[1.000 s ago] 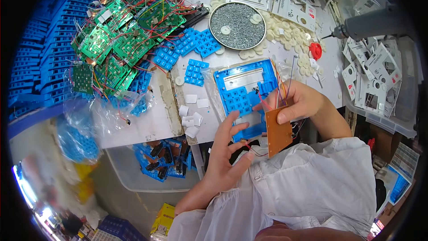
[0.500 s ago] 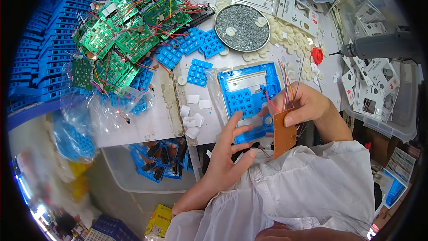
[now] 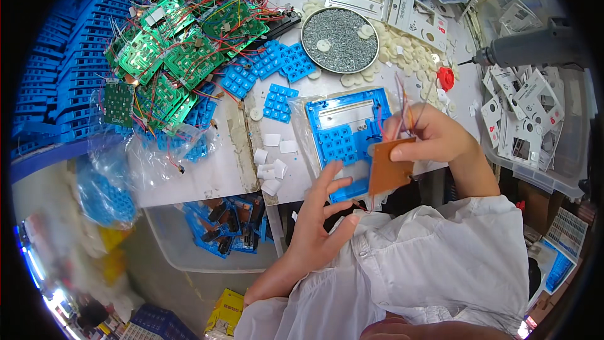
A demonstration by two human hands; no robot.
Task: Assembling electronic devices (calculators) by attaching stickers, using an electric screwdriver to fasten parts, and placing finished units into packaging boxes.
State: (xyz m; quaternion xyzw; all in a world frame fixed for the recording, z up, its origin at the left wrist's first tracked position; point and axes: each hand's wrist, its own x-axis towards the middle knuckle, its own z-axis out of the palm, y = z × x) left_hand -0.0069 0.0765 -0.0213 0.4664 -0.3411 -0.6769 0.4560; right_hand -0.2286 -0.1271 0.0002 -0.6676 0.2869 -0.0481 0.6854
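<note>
A brown circuit board [image 3: 391,170] with several thin coloured wires is pinched in my right hand [image 3: 431,135], tilted over the lower right of a blue plastic casing [image 3: 319,148]. That casing lies on a clear plastic bag at the table's front edge. Inside it sits a blue keypad [image 3: 340,143], partly in view. My left hand [image 3: 324,223] is open, fingers spread, at the casing's lower left corner, with nothing in its grasp. The board and my right hand hide the casing's right side.
A round dish [image 3: 340,39] of small metal screws stands behind the casing, beside cream plastic discs [image 3: 409,53]. Green wired circuit boards [image 3: 195,44] are heaped at the left. An electric screwdriver [image 3: 528,50] juts in from the right, above a bin [image 3: 569,170] of white panels.
My right hand has carried the circuit board a little left and up, over the casing, turning its face more toward view. My left hand has barely moved.
</note>
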